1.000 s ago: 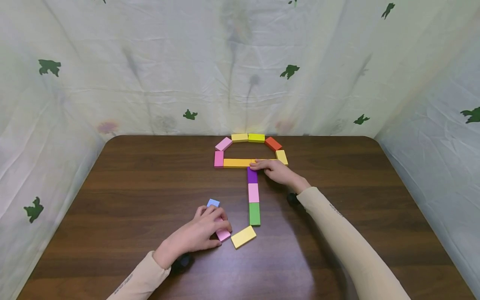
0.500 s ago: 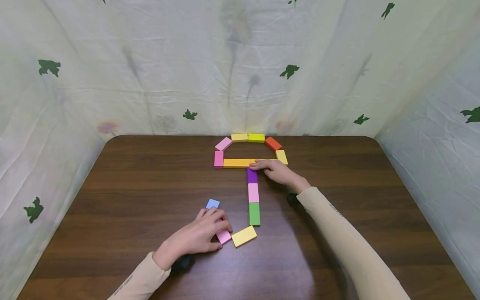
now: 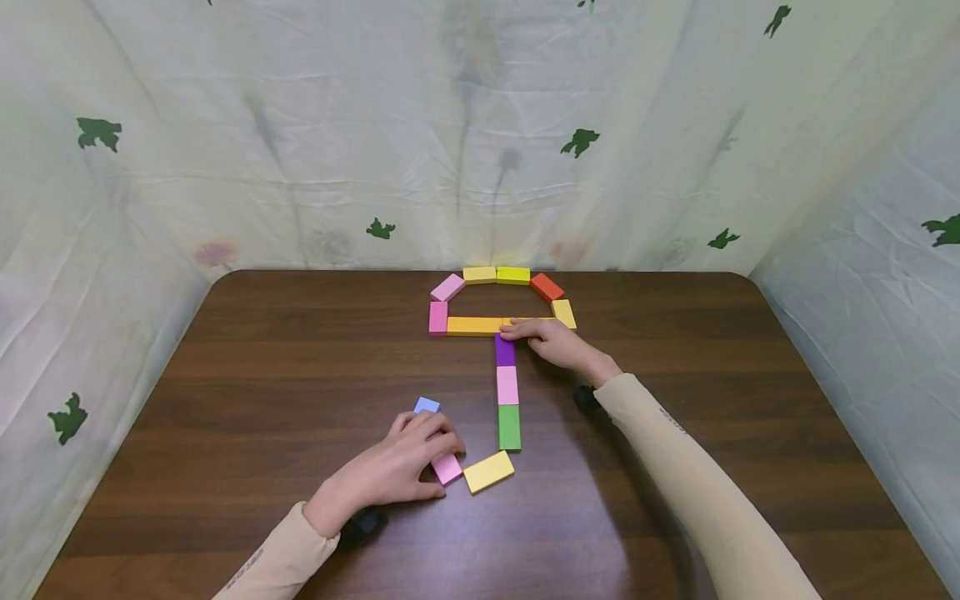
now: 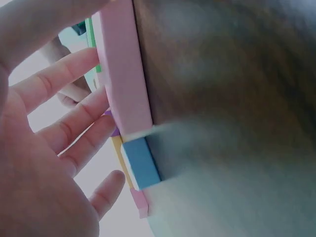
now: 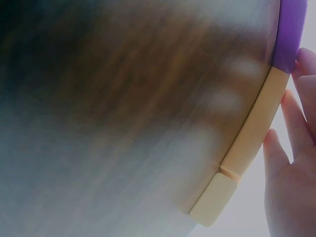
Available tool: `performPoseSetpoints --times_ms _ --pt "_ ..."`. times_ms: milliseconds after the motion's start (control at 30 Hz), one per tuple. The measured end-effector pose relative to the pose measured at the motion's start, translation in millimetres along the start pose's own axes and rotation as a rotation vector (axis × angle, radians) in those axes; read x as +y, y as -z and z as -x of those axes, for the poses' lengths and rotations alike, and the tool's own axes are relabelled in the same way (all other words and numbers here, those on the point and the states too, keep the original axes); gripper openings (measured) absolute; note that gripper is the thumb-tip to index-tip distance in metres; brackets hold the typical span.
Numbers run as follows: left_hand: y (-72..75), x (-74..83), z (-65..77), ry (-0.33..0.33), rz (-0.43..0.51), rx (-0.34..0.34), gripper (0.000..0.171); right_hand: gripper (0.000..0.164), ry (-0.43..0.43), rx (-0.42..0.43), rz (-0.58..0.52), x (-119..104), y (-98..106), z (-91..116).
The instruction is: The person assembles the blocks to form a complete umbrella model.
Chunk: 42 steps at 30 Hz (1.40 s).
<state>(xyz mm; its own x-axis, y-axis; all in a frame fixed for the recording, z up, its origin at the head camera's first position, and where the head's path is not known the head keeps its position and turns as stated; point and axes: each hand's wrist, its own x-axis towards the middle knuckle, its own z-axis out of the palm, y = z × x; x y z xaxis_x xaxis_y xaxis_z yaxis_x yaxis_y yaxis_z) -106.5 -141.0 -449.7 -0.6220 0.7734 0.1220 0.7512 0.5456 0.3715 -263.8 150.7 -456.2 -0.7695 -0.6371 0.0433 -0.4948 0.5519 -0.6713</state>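
My left hand [image 3: 397, 462] is over a pink block [image 3: 447, 470], thumb at its near side and forefinger at its far side, holding it between them. A blue block [image 3: 427, 405] lies just beyond those fingers; in the left wrist view the blue block [image 4: 142, 163] sits by the end of the pink block [image 4: 126, 69]. A pale yellow block [image 3: 489, 472] touches or nearly touches the pink block's right corner. My right hand [image 3: 555, 342] rests with extended fingers where the purple block [image 3: 505, 351] meets the orange blocks [image 3: 474, 327], partly covering the right-hand orange one.
A pink block [image 3: 507, 386] and a green block [image 3: 509, 427] continue the column below the purple one. Above the orange row, pink, yellow and red blocks [image 3: 547, 287] form an arch near the back edge of the brown table [image 3: 300, 358]. A patterned cloth [image 3: 300, 125] hangs behind.
The left hand and pink block have shifted very slightly, and the pale yellow block has edged a little to the right. The right hand has stayed in place.
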Motion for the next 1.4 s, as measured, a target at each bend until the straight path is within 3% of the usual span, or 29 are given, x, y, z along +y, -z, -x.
performPoseSetpoints --times_ms 133,467,767,1100,1400 --pt "1.4 -1.3 1.0 0.025 -0.003 0.013 0.044 0.044 0.003 0.001 0.003 -0.4 0.0 0.1" --pt "0.8 -0.6 1.2 0.004 -0.016 0.025 0.041 0.044 0.008 0.004 -0.003 -2.2 1.0 1.0" --pt "-2.7 4.6 0.1 0.027 -0.006 0.041 0.044 0.044 0.003 0.002 0.006 -1.4 0.2 0.1" --pt "-22.2 23.6 -15.2 0.037 -0.15 0.056 0.043 0.043 -0.006 0.006 -0.012 -1.4 -0.6 0.0" --pt "-21.9 25.9 -17.5 0.072 -0.186 0.033 0.036 0.043 -0.01 0.002 -0.018 -2.2 0.0 -0.2"
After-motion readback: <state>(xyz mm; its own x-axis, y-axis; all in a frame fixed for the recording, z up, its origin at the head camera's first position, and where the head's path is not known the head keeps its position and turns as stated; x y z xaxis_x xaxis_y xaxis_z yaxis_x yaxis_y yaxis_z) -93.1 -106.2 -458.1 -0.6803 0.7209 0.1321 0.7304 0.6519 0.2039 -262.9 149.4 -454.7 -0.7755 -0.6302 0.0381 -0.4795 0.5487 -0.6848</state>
